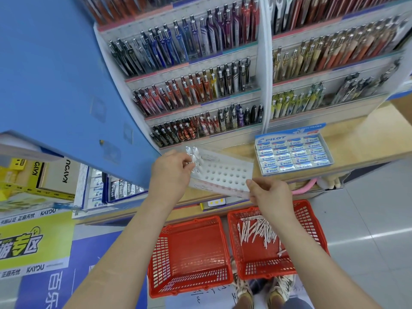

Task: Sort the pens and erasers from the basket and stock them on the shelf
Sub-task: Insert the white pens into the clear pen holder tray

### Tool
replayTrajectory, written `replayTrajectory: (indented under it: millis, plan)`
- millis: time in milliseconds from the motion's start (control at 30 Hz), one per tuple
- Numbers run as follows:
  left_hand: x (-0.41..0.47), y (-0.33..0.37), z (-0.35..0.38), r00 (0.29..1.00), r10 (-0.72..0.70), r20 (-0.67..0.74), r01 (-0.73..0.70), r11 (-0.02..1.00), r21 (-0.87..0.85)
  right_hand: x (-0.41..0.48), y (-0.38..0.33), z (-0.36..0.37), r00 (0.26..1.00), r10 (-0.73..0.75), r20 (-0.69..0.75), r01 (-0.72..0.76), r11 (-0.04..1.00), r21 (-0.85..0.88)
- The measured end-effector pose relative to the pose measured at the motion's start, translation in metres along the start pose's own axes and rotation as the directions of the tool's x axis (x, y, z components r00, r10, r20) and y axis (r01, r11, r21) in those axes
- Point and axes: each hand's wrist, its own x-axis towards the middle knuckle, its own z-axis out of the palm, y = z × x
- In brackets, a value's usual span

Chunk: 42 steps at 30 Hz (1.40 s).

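The wooden shelf [347, 139] runs across in front of me, just beyond both my hands. On it, between my left hand [171, 172] and my right hand [270, 192], sits a clear pen tray [225, 171] full of round holes, with a few white pens [192, 153] standing in the corner by my left fingers. Just past my right hand lies an open box of erasers [293, 153], packed in neat rows. Below my hands, on the floor [367, 219], stand two red baskets side by side: the left basket [189, 253] under my left forearm, the right basket [274, 239] under my right wrist, holding loose white pens.
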Motion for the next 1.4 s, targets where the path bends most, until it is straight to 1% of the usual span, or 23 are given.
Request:
replayTrajectory:
  millis: [167, 300, 433, 533, 600, 667, 733, 800, 867, 933, 1000, 1100, 1167, 1233, 1300, 1367, 1400]
  plan:
    - [0.006, 0.005, 0.006, 1.000, -0.014, -0.006, 0.014, 0.998, 0.056, -0.005, -0.007, -0.001, 0.999, 0.031, -0.016, -0.030, 0.998, 0.053]
    - [0.003, 0.001, 0.004, 1.000, -0.022, -0.004, 0.022, 0.998, 0.052, -0.008, -0.014, 0.000, 0.999, 0.034, -0.032, -0.031, 0.996, 0.078]
    - [-0.004, -0.006, 0.002, 0.999, 0.016, -0.030, -0.016, 1.000, -0.014, -0.001, -0.017, 0.002, 0.999, 0.016, -0.041, -0.012, 0.996, 0.085]
    - [-0.010, -0.003, -0.006, 0.994, 0.053, -0.100, -0.061, 0.995, -0.081, 0.001, -0.011, -0.002, 0.999, 0.018, -0.030, -0.014, 0.994, 0.112]
    - [-0.018, 0.002, -0.013, 0.982, 0.113, -0.154, -0.134, 0.983, -0.130, -0.001, -0.006, -0.015, 0.999, 0.002, -0.041, 0.001, 0.997, 0.077]
    - [-0.029, 0.010, -0.018, 0.970, 0.172, -0.171, -0.207, 0.955, -0.212, -0.007, -0.003, -0.033, 0.999, -0.038, -0.039, 0.038, 0.999, -0.004]
    - [-0.043, 0.017, -0.015, 0.965, 0.221, -0.142, -0.254, 0.921, -0.294, -0.013, 0.009, -0.057, 0.998, -0.059, -0.024, 0.057, 0.994, -0.098]
    - [-0.058, 0.023, 0.000, 0.960, 0.269, -0.083, -0.280, 0.890, -0.360, -0.019, 0.028, -0.084, 0.999, -0.042, -0.031, 0.034, 0.978, -0.205]
    - [-0.074, 0.026, 0.029, 0.955, 0.298, 0.012, -0.270, 0.882, -0.387, -0.023, 0.056, -0.108, 0.998, 0.024, -0.055, -0.038, 0.965, -0.259]
    - [-0.092, 0.026, 0.070, 0.938, 0.316, 0.140, -0.249, 0.898, -0.362, -0.025, 0.092, -0.123, 0.991, 0.115, -0.071, -0.129, 0.960, -0.248]
    - [-0.113, 0.024, 0.119, 0.909, 0.305, 0.283, -0.205, 0.920, -0.334, -0.026, 0.135, -0.131, 0.975, 0.197, -0.102, -0.216, 0.947, -0.238]
    - [-0.144, 0.015, 0.202, 0.859, 0.219, 0.463, -0.092, 0.955, -0.282, -0.022, 0.209, -0.129, 0.943, 0.308, -0.123, -0.327, 0.926, -0.188]
    - [-0.160, 0.006, 0.262, 0.832, 0.131, 0.539, -0.003, 0.973, -0.232, -0.013, 0.265, -0.121, 0.917, 0.381, -0.115, -0.396, 0.903, -0.166]
    - [-0.173, -0.001, 0.325, 0.813, 0.029, 0.581, 0.095, 0.979, -0.183, 0.003, 0.327, -0.111, 0.907, 0.409, -0.099, -0.420, 0.892, -0.166]
    - [-0.183, -0.013, 0.390, 0.770, -0.060, 0.635, 0.173, 0.978, -0.117, 0.023, 0.387, -0.096, 0.910, 0.407, -0.079, -0.414, 0.889, -0.196]
    - [-0.190, -0.028, 0.458, 0.729, -0.106, 0.676, 0.206, 0.976, -0.069, 0.046, 0.443, -0.079, 0.920, 0.385, -0.075, -0.391, 0.886, -0.248]
    - [-0.199, -0.041, 0.506, 0.707, -0.115, 0.698, 0.196, 0.980, -0.037, 0.061, 0.488, -0.066, 0.926, 0.370, -0.073, -0.375, 0.884, -0.278]
